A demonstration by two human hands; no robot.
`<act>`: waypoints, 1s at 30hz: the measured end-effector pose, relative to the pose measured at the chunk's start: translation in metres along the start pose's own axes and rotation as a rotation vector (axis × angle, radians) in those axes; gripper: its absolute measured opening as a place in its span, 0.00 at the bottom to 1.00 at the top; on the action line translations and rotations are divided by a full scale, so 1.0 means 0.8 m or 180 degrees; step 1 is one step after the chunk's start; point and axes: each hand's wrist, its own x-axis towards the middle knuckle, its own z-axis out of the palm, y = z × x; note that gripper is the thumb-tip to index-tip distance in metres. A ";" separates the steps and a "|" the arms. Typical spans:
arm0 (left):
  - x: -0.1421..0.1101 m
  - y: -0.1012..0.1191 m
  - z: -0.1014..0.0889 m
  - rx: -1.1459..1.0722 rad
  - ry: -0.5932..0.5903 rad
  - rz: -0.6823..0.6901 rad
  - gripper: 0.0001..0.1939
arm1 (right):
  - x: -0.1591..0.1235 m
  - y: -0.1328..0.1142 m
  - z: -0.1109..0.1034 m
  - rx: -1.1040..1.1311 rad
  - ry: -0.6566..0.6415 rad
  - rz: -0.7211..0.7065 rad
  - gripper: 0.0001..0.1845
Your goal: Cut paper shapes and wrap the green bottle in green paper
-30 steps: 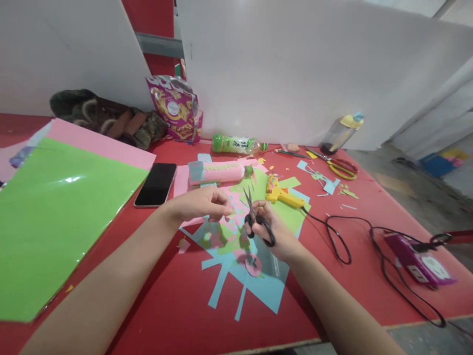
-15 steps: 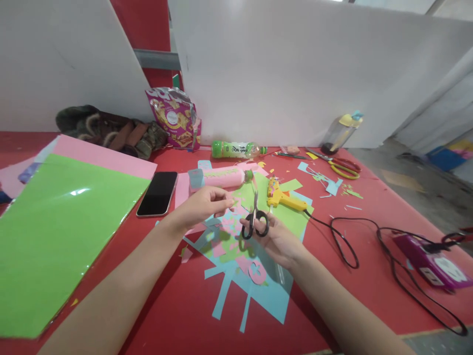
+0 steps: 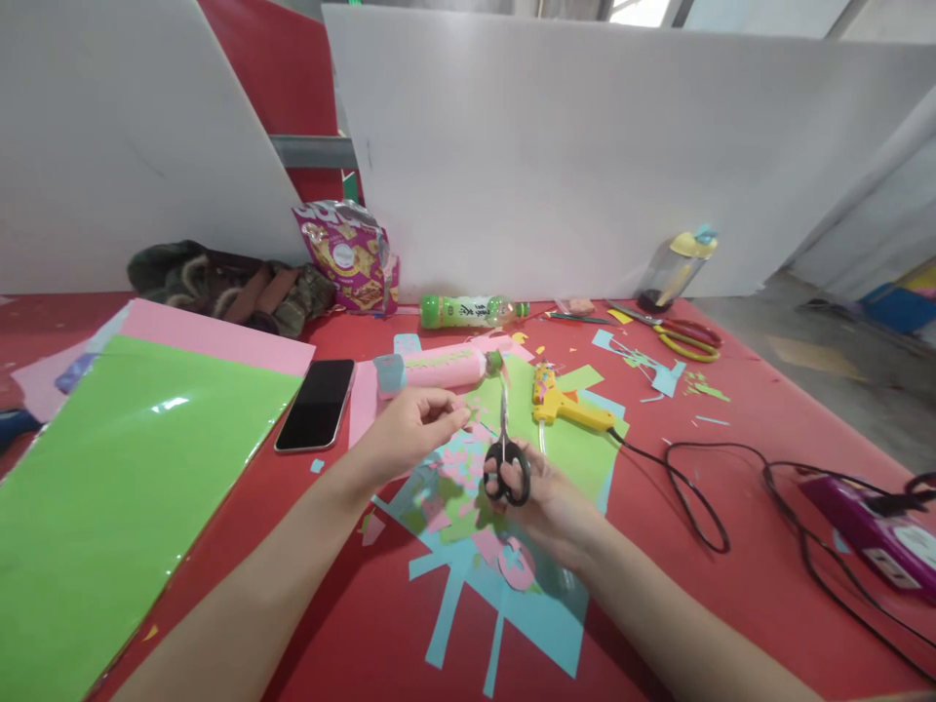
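Note:
My right hand (image 3: 552, 502) has its fingers in the black handles of a pair of scissors (image 3: 504, 441). The blades point away from me and look closed together. To their left, my left hand (image 3: 416, 434) is closed in a pinch; a tiny scrap of green paper seems to show at its fingertips. Beneath both hands lie small pink, green and blue paper scraps (image 3: 457, 473) on larger sheets. Near my right wrist rests a pink paper ring (image 3: 517, 564). Just beyond my left hand lies a bottle wrapped in pink paper (image 3: 446, 370), with a green cap.
A yellow glue gun (image 3: 574, 409) lies right of the scissors, its black cord running to a purple power strip (image 3: 877, 536). Left are a phone (image 3: 316, 405) and a green sheet (image 3: 161, 487). Behind lie a green tea bottle (image 3: 472, 312), a snack bag (image 3: 347, 258) and red-and-yellow-handled scissors (image 3: 683, 339).
The scissors have turned from leaning left to pointing straight away, and their blades have come together. My left hand keeps its pinch. The view has tilted up slightly.

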 end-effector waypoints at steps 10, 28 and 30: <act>-0.003 0.002 0.002 0.0690 -0.0736 0.0141 0.11 | -0.006 -0.003 0.012 -0.0523 -0.0084 -0.0826 0.27; -0.006 0.000 0.013 0.1299 -0.1432 0.0134 0.13 | -0.005 -0.004 0.012 -0.0866 0.0018 -0.1069 0.24; -0.005 0.001 0.011 0.1265 -0.1332 0.0123 0.12 | -0.005 -0.006 0.013 -0.0838 0.0136 -0.1148 0.24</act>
